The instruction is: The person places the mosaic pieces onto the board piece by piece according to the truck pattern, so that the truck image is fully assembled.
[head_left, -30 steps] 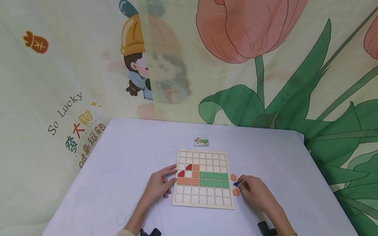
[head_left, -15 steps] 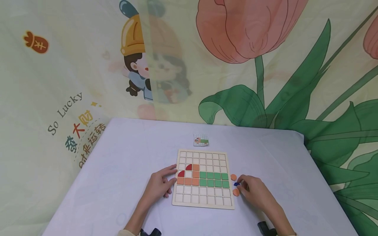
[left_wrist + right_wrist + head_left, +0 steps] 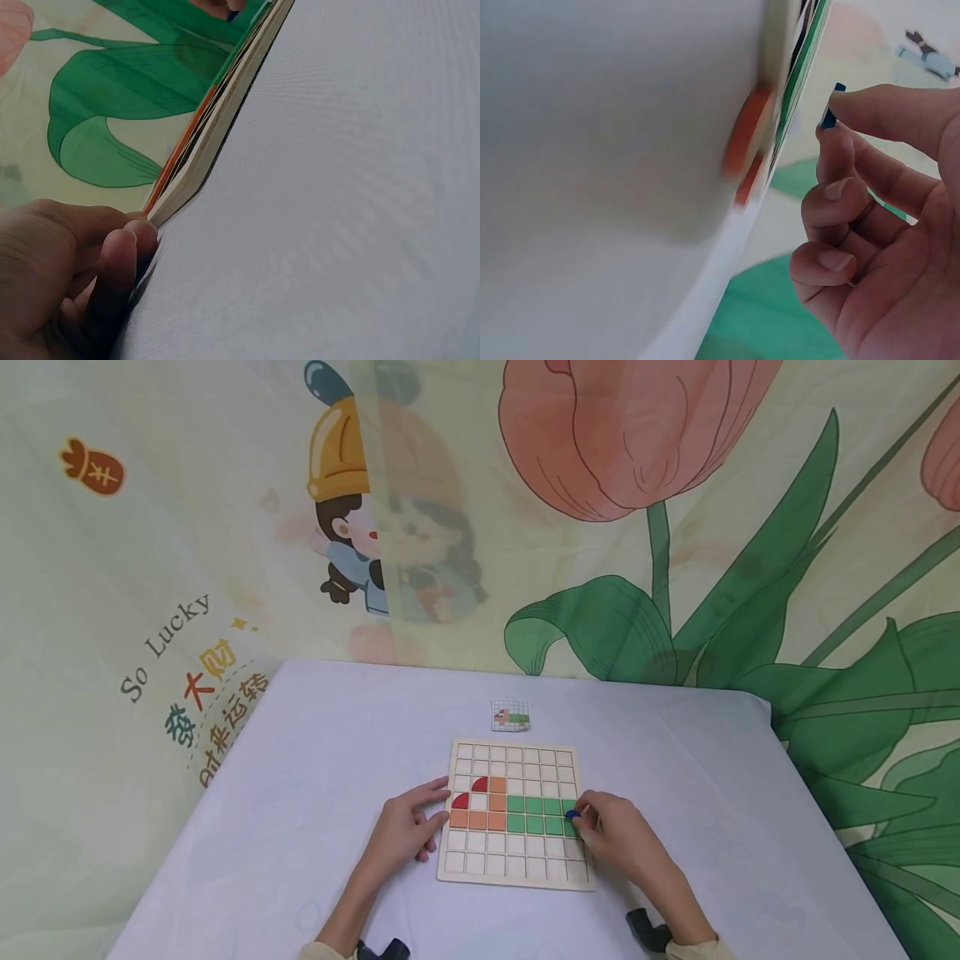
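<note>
My right hand [image 3: 618,831] pinches a small blue piece [image 3: 832,106] between thumb and index finger, above the right end of the green rows on the wooden grid board [image 3: 517,887]. In the right wrist view the other fingers are curled loosely below it. The fingertips and thumb of my left hand [image 3: 405,831] rest against the board's left edge. Set in the board are green squares [image 3: 533,824], orange squares [image 3: 477,821] and two red quarter-round pieces [image 3: 480,785]. Two orange discs [image 3: 748,135] lie beside the board's right edge, hidden by my right hand in the head view.
A small card [image 3: 511,716] printed with a coloured grid lies behind the board. The white-covered table [image 3: 360,718] extends around it, and a patterned cloth [image 3: 225,510] hangs behind. A black device [image 3: 648,931] sits at the right wrist.
My right hand has lifted the blue piece from beside the discs and moved it left over the board's right edge. The left hand and the board have stayed in place.
</note>
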